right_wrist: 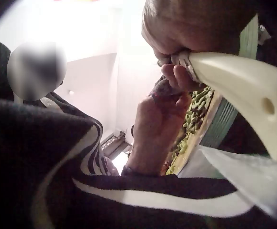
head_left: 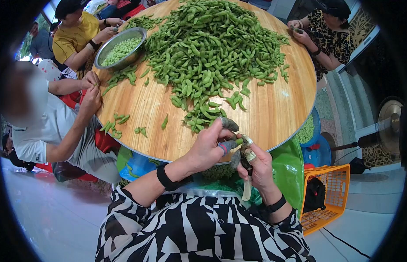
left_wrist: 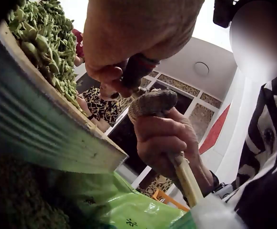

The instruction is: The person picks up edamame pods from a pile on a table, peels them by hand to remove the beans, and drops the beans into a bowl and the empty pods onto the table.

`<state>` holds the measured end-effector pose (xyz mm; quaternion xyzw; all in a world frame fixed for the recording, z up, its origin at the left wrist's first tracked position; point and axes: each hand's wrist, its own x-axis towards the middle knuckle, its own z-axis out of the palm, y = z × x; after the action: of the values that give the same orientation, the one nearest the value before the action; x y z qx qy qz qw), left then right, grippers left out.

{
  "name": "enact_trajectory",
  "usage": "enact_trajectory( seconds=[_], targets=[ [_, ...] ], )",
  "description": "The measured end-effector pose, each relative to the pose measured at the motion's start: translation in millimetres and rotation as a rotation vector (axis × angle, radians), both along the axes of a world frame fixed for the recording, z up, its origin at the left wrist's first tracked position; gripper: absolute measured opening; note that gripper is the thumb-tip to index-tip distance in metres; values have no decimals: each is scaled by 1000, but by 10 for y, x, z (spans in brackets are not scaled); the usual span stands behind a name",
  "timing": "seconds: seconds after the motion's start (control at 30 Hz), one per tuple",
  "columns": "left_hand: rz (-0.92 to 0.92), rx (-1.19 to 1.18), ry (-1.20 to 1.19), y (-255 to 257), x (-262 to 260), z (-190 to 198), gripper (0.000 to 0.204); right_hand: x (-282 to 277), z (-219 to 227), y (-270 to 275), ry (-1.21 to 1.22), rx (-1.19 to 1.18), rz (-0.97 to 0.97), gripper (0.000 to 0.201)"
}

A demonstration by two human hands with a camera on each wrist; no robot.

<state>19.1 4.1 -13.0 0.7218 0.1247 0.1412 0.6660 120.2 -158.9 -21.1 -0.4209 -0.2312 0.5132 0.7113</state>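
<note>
My left hand (head_left: 201, 150) is raised over the near table edge, with dark grey covers (head_left: 229, 124) on its fingers. It pinches a green soybean pod (head_left: 239, 141) whose tip shows between the two hands. Close beside it, my right hand (head_left: 261, 168) grips a tool by its cream handle (head_left: 246, 191). The handle (right_wrist: 243, 78) is curved, with a hole near its end in the right wrist view; its working end is hidden by the fingers. A dark ribbed cover (left_wrist: 153, 102) sits on a right-hand digit in the left wrist view.
A large heap of soybean pods (head_left: 208, 52) covers the middle of the round wooden table (head_left: 142, 109). Shelled beans fill a metal bowl (head_left: 140, 46) at the left. Other people sit around. An orange crate (head_left: 332, 196) and blue basins (head_left: 319, 153) stand at the right.
</note>
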Motion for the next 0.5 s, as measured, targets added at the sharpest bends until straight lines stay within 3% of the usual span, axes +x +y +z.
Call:
enact_trajectory(
  seconds=[0.17,0.37,0.5],
  targets=[
    [8,4,-47,-4,-14,-55,32,0,31,19,-133,-88,-37,39],
    [-6,-54,-72,0,35,-39,31,138,23,-29,-70,-36,52,38],
    [-50,-516,-73,-42,72,-4,34,146,82,-62,-141,-68,6,34]
  ],
)
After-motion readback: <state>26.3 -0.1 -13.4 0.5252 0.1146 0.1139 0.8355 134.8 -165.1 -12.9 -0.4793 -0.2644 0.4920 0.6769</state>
